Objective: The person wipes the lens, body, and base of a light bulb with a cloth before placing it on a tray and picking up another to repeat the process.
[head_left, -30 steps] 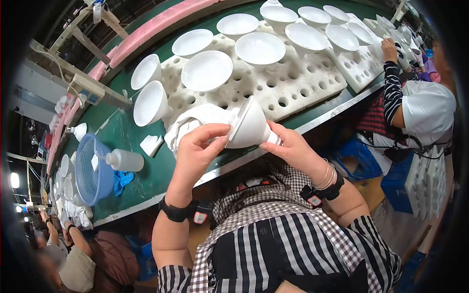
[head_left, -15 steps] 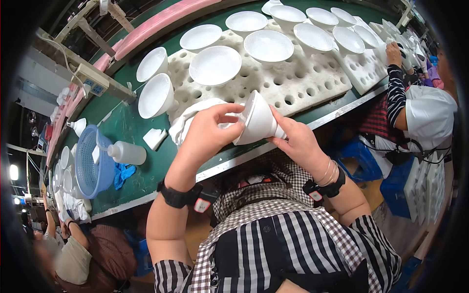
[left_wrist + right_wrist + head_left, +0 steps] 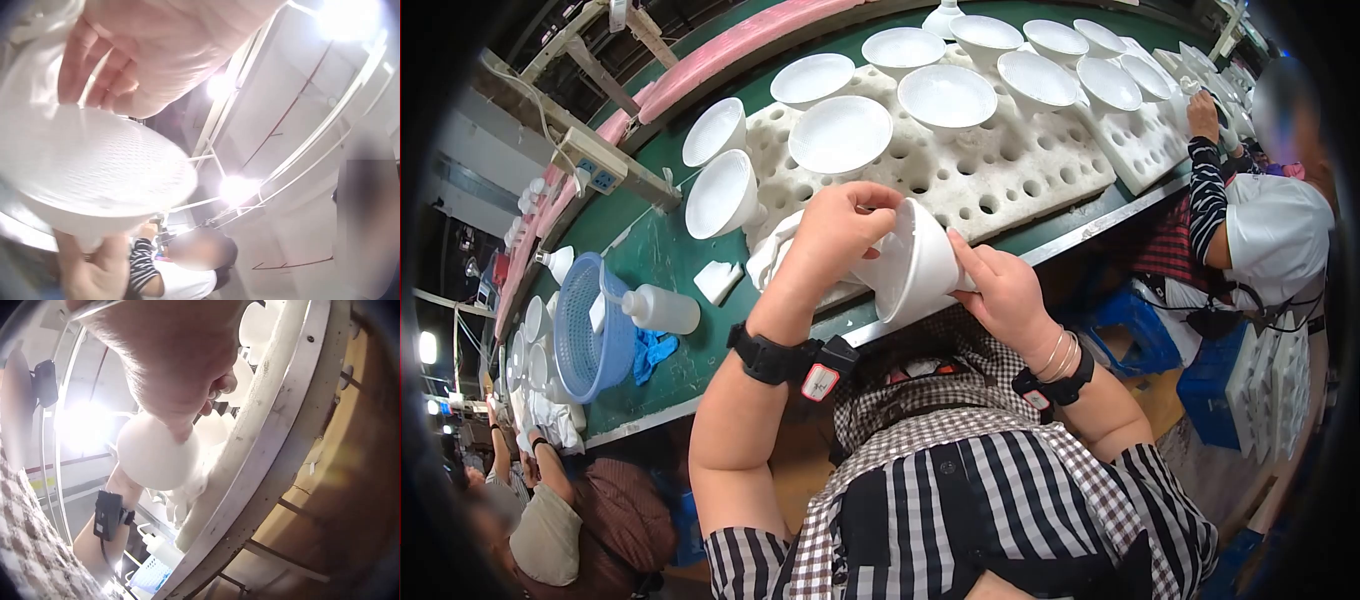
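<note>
I hold a white cone-shaped cup (image 3: 915, 265) over the front edge of the green table (image 3: 690, 350). My left hand (image 3: 840, 225) lies over its wide mouth with fingers curled round the rim. In the left wrist view the curled fingers (image 3: 100, 81) sit just above the ribbed inside of the cup (image 3: 94, 169), with a fold of white cloth (image 3: 31, 37) beside them. My right hand (image 3: 990, 285) grips the narrow neck from below; in the right wrist view the cup (image 3: 156, 453) shows round and white under its fingers. A crumpled white cloth (image 3: 775, 255) lies on the table behind the cup.
A white foam tray with holes (image 3: 1000, 170) carries several more cups (image 3: 840, 135). A blue basket (image 3: 585, 330), a squeeze bottle (image 3: 660, 310) and a power strip (image 3: 590, 165) are on the left. Another person (image 3: 1270, 230) works at the right.
My left hand has shifted from the side of the rim to over the cup's mouth. The cup has turned its mouth more to the left and dropped slightly toward me.
</note>
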The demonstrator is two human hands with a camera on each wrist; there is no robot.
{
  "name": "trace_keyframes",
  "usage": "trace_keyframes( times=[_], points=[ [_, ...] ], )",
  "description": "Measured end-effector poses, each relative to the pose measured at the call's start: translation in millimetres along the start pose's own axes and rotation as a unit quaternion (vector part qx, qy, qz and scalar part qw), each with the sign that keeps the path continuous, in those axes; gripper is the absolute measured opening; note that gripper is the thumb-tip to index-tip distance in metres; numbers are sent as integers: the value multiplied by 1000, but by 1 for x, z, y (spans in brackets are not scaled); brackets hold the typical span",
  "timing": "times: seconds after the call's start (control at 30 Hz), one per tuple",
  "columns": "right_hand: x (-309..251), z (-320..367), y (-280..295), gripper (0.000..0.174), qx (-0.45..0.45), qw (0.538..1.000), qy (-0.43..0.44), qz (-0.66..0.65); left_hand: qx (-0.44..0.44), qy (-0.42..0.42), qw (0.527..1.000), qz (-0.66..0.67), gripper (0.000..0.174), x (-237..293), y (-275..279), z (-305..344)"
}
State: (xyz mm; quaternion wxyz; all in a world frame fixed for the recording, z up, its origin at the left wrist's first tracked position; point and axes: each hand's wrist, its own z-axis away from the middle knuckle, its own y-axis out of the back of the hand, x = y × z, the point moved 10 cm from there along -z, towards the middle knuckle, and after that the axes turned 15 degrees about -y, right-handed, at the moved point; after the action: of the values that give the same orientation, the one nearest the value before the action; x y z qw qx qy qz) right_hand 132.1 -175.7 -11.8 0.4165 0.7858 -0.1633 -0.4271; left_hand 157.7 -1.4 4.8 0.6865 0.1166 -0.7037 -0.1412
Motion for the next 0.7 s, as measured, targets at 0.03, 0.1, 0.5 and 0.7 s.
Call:
trace_keyframes(
  times=[0.03,0.1,0.5,0.7],
  points=[
    [0,1,8,81,29,999,17,-42,21,-3,999,-24,32,-5,4,2],
    [2,2,20,84,87,987,52,-124,86,-131,978,-139,23,11,16,11],
    [10,-4,9,57,6,979,-45,-199,341,-201,902,-172,30,-21,73,84],
    [11,-11,-14,27,-18,944,-97,-314,52,-410,831,-373,29,114,-39,88]
  ],
)
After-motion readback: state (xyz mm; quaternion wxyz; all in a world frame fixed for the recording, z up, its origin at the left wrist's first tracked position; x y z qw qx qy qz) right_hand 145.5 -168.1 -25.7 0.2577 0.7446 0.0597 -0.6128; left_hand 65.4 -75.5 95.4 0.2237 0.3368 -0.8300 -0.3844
